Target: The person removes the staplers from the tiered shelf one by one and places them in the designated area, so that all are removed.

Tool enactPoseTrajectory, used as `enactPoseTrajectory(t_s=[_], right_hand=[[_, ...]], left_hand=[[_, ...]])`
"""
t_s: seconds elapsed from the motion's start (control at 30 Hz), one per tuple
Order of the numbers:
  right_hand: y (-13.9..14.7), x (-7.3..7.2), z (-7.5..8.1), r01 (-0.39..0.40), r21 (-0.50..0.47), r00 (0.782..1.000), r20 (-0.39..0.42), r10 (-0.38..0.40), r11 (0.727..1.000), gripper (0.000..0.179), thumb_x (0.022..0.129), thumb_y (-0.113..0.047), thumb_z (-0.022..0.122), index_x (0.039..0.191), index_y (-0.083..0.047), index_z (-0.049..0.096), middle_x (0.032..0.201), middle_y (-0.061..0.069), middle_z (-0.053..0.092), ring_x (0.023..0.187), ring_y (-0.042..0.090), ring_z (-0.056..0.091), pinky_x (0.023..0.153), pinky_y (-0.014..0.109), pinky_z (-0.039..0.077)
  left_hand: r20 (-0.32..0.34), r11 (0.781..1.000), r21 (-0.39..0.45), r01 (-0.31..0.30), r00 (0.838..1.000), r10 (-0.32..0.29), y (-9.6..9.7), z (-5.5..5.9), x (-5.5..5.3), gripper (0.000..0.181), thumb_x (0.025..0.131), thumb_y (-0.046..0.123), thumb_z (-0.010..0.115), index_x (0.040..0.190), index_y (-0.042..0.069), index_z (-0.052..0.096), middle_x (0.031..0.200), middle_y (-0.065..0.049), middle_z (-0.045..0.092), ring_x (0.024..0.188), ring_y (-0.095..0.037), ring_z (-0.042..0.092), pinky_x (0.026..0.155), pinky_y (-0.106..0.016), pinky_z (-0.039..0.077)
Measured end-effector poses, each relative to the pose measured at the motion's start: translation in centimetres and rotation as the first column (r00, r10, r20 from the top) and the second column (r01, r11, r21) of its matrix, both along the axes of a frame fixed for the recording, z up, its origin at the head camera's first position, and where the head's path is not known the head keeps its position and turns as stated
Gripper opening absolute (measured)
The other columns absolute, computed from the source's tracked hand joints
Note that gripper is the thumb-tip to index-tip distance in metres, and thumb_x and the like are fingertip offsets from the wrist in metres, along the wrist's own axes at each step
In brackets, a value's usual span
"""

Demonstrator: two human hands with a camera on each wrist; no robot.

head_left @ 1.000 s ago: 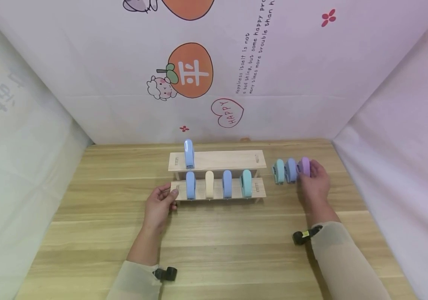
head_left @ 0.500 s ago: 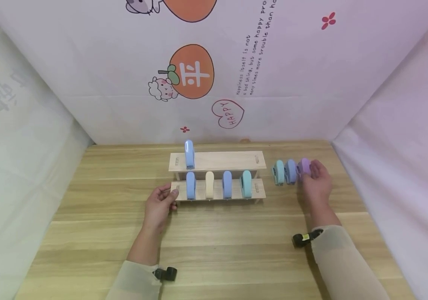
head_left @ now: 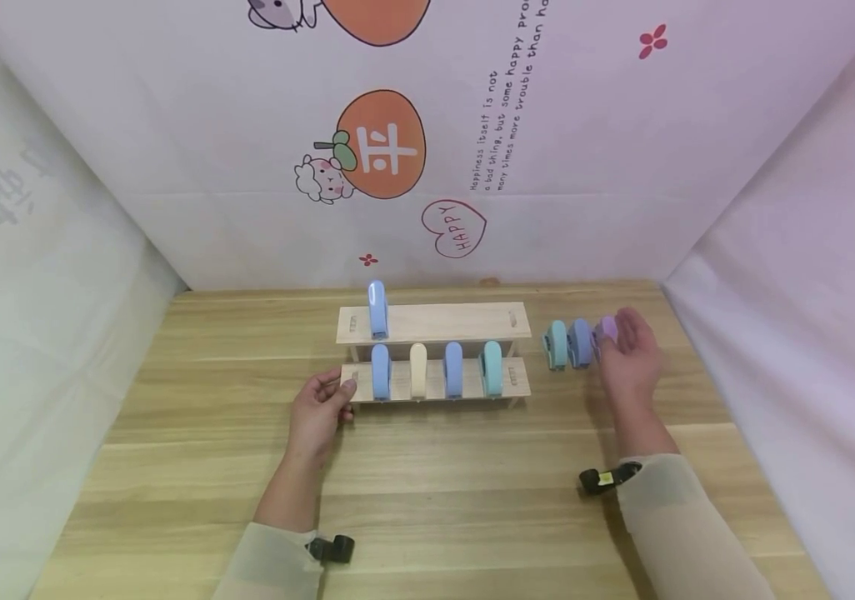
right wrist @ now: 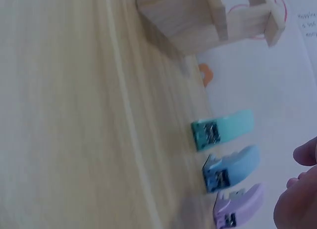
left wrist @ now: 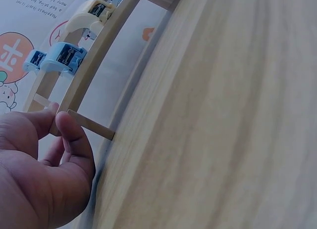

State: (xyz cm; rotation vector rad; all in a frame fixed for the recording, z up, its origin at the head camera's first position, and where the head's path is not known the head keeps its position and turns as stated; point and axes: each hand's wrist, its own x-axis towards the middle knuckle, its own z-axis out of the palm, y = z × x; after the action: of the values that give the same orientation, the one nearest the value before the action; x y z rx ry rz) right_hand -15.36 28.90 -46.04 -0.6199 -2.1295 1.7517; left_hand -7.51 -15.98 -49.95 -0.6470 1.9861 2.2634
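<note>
One left hand [head_left: 317, 410]: slanting upward, thumb on top; we see it pinching the wooden rack [head_left: 465, 322] at its left end.
Rack: we count one blue clip [head_left: 378, 310] on the rear shelf; blue, cream, blue and teal clips [head_left: 492, 369] in front.
Loose row: teal, blue, then purple clip [head_left: 602, 328] on the table [head_left: 427, 500], between rack and right hand [head_left: 632, 360].
Right hand: fingers parted beside the purple clip; contact we cannot tell.

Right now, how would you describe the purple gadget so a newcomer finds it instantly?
In the head view, find the wooden rack. To its right, in a row, come a teal gadget, a blue gadget and the purple gadget. Nearest the right hand, it is the only purple one.
</note>
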Motion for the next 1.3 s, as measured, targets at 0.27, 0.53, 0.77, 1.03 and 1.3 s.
enactPoseTrajectory(t_s=[0.27,0.53,0.77,1.03,1.3], right_hand=[[-2.7,0.4,1.0,-0.059,0.026,0.993,-0.105,0.062,0.998,0.059,0.095,0.006,0.062,0.151,-0.011,0.052,0.154,0.009,0.052,0.143,0.020,0.048,0.118,0.029,0.041],[-4.4,0.7,1.9,-0.123,0.043,0.985,-0.119,0.127,0.991,0.054,0.097,0.003,0.064,0.148,-0.011,0.054,0.154,0.007,0.053,0.143,0.019,0.048,0.118,0.031,0.040],[-5.5,1.0,2.7,-0.173,0.045,0.981,-0.083,0.177,0.984,0.057,0.098,-0.002,0.066,0.152,-0.014,0.051,0.156,0.003,0.050,0.145,0.017,0.046,0.119,0.030,0.039],[-6.6,1.0,3.2,-0.226,0.029,0.968,-0.101,0.228,0.974,0.059,0.098,-0.002,0.065,0.154,-0.011,0.048,0.158,0.005,0.049,0.146,0.017,0.044,0.121,0.032,0.037],[-8.0,1.4,3.9,-0.261,0.040,0.957,-0.124,0.264,0.965,0.061,0.097,0.000,0.065,0.154,-0.012,0.048,0.157,0.004,0.049,0.145,0.017,0.045,0.121,0.032,0.037]], left_hand=[[-0.011,1.000,0.006,-0.002,1.000,0.002,-0.1,-0.2,0.0,0.046,0.096,0.018,0.078,0.136,0.008,0.057,0.115,-0.011,0.063,0.082,-0.017,0.061,0.068,-0.024,0.060],[-0.017,0.999,0.033,-0.015,1.000,0.016,-0.1,-0.4,0.0,0.045,0.095,0.016,0.078,0.135,0.009,0.058,0.112,-0.010,0.063,0.079,-0.016,0.060,0.066,-0.023,0.060],[-0.014,1.000,0.011,-0.008,1.000,0.008,0.0,-0.1,0.0,0.046,0.096,0.019,0.078,0.135,0.008,0.058,0.114,-0.011,0.063,0.081,-0.017,0.061,0.067,-0.024,0.060],[-0.007,1.000,-0.005,0.005,1.000,-0.005,0.0,0.1,-0.1,0.046,0.096,0.020,0.078,0.136,0.009,0.058,0.118,-0.013,0.064,0.084,-0.019,0.061,0.067,-0.025,0.061],[-0.010,1.000,-0.002,0.004,1.000,-0.004,-0.1,0.0,0.0,0.047,0.096,0.020,0.078,0.136,0.008,0.058,0.118,-0.012,0.064,0.083,-0.018,0.061,0.067,-0.024,0.060]])
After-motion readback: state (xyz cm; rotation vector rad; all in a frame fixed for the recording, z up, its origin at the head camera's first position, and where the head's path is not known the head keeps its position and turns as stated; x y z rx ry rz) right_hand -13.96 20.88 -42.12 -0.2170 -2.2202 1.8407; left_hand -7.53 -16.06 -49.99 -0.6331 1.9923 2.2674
